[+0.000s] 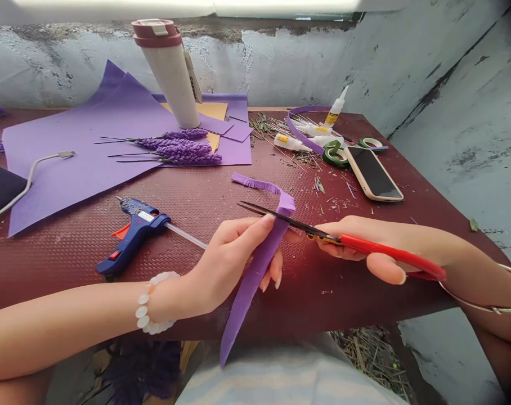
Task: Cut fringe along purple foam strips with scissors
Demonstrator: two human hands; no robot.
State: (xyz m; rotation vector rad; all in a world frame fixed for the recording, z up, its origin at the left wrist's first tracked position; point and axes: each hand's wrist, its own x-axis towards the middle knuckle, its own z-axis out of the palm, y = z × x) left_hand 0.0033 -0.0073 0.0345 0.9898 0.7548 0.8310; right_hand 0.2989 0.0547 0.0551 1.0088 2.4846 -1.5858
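My left hand [234, 253] pinches a long purple strip [255, 275] between thumb and fingers. The strip's far end is cut into a fringe and curls away over the table, while its plain end hangs down past the table's front edge. Red-handled scissors [390, 253] are in my right hand [357, 242], with the thumb and fingers at the handles. Their dark blades lie across the strip just beyond my left thumb, close to the fringed part. The tips point left, with a narrow gap between them.
A blue glue gun [133, 233] lies to the left. Farther back are purple sheets [70, 146], purple flower stems [179, 149] and a white tumbler [171, 79]. On the right are a phone [376, 174], green tape rolls [335, 154], glue bottles [335, 109] and scattered scraps.
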